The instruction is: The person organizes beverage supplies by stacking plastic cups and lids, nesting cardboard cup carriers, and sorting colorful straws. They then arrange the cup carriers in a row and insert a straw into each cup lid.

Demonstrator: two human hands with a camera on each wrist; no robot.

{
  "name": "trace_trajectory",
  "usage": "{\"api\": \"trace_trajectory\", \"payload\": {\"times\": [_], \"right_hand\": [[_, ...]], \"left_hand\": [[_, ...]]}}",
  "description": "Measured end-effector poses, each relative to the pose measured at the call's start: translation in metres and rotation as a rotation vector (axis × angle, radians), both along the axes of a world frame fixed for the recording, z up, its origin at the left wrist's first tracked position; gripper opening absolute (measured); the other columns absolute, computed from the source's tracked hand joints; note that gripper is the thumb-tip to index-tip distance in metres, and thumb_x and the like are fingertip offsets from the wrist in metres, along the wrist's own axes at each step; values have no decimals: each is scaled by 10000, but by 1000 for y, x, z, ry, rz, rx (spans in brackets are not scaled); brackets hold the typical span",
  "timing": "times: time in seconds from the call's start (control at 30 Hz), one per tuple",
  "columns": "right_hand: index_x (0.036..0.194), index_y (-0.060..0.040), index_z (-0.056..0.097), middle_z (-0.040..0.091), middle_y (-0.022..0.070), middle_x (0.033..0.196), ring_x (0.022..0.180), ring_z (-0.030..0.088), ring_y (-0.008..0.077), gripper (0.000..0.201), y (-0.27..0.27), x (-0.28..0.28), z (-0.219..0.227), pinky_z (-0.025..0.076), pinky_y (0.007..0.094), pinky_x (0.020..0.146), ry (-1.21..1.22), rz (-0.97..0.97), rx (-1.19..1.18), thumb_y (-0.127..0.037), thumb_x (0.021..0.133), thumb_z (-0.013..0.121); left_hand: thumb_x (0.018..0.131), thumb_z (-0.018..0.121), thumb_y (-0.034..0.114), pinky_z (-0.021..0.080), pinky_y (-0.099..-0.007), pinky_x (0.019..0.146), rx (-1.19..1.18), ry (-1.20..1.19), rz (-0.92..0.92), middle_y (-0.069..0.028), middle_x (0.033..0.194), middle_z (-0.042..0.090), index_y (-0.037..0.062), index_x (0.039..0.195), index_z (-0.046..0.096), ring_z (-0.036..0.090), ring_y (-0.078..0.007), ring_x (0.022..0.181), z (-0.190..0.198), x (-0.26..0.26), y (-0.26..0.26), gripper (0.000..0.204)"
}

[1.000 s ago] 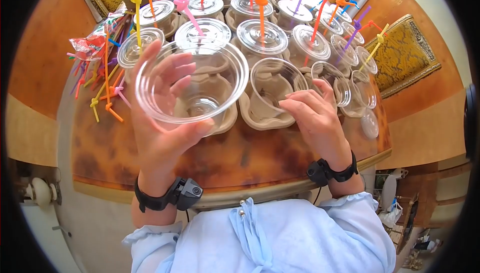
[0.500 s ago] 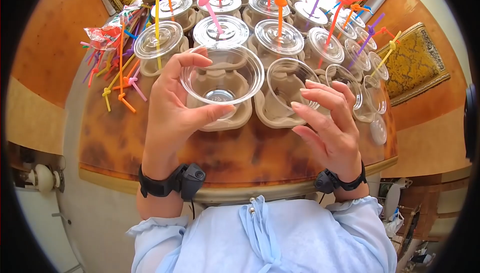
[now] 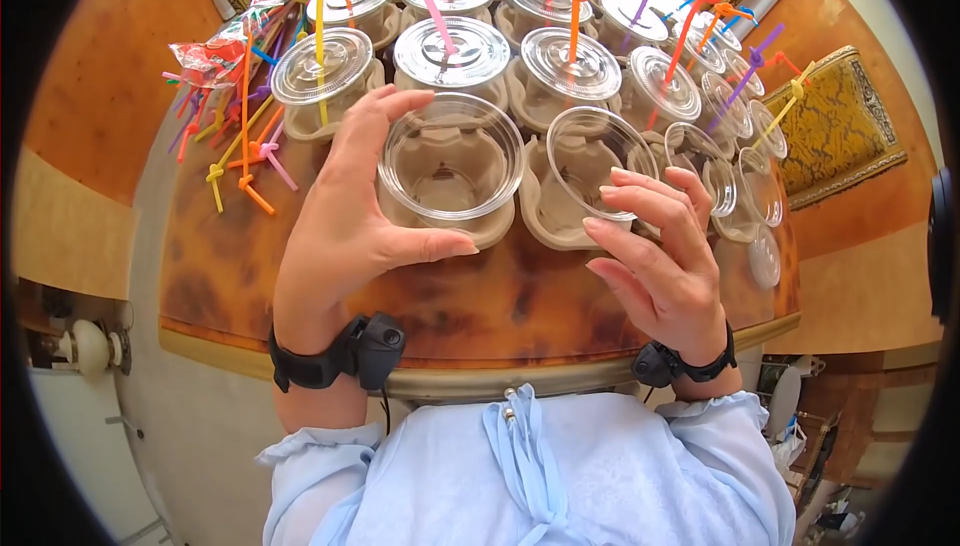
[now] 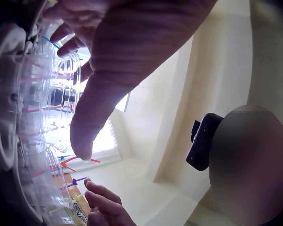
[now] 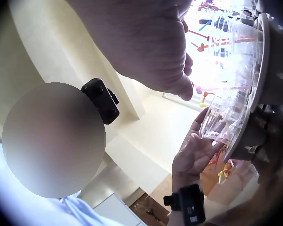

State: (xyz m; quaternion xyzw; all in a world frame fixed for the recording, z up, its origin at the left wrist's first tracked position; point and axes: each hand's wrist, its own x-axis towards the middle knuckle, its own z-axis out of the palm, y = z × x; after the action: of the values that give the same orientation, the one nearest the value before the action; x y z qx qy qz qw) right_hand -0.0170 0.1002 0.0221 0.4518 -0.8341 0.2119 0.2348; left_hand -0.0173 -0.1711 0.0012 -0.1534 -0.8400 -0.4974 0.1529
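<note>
In the head view, a clear lidless cup (image 3: 450, 168) sits in a pulp carrier (image 3: 495, 228). Thumb and fingers of the left hand (image 3: 345, 201) are spread around its near-left rim, the thumb extended below it. A second lidless cup (image 3: 580, 171) stands in the neighbouring carrier. Beside its rim hovers the right hand (image 3: 665, 246), fingers loosely bent with nothing between them; whether a fingertip touches the rim is unclear. The left wrist view shows the left hand (image 4: 118, 61) with its thumb stretched out; in the right wrist view the left hand (image 5: 193, 155) is by a cup.
Lidded cups (image 3: 452, 49) with knotted straws fill the carriers behind. More lidless cups (image 3: 705, 171) stand to the right, near a loose lid (image 3: 764, 256). Knotted straws and a red-and-clear wrapper (image 3: 215, 61) lie on the left of the brown table (image 3: 400, 311).
The cup by the left hand has gone down into the carrier, and the left thumb and fingers have spread away from its rim. The right hand has drawn back slightly from the neighbouring cup.
</note>
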Motion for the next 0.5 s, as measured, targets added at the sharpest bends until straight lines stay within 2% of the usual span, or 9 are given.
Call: {"api": "trace_trajectory", "payload": {"times": [0.17,0.3,0.33,0.43,0.5], "right_hand": [[1000,-72,653,579,103,1112,1060,579,275,336,19,11,4,308,448,977,39,-68,-59,-77,677,746],[984,-69,649,578,102,1077,1028,586,266,314,65,19,-5,348,447,948,202,-299,-170,-52,683,736],[994,-60,645,581,116,1047,1010,585,278,294,83,18,-9,384,440,924,266,-367,-220,-62,711,726],[1040,-43,625,554,154,1101,1051,549,311,351,140,23,-24,402,437,922,313,-776,-275,-137,726,748],[1141,-43,573,496,184,1209,1132,493,345,530,183,21,-34,390,437,953,137,-981,-293,-233,694,784]], "left_hand": [[509,863,301,266,-410,1075,-208,-5,101,-174,1370,404,95,1273,495,310,-330,1324,4,2,10,872],[514,836,392,223,-410,1096,-328,21,99,-171,1395,383,62,1285,483,286,-321,1340,7,6,14,910],[516,826,426,212,-408,1101,-353,41,104,-169,1397,381,49,1289,477,279,-316,1345,9,7,16,928],[549,774,528,172,-435,1113,-142,198,142,-189,1380,389,10,1295,455,270,-316,1350,15,9,20,962],[595,741,576,196,-471,1100,50,360,112,-206,1363,391,4,1282,457,293,-337,1333,10,4,17,938]]}}
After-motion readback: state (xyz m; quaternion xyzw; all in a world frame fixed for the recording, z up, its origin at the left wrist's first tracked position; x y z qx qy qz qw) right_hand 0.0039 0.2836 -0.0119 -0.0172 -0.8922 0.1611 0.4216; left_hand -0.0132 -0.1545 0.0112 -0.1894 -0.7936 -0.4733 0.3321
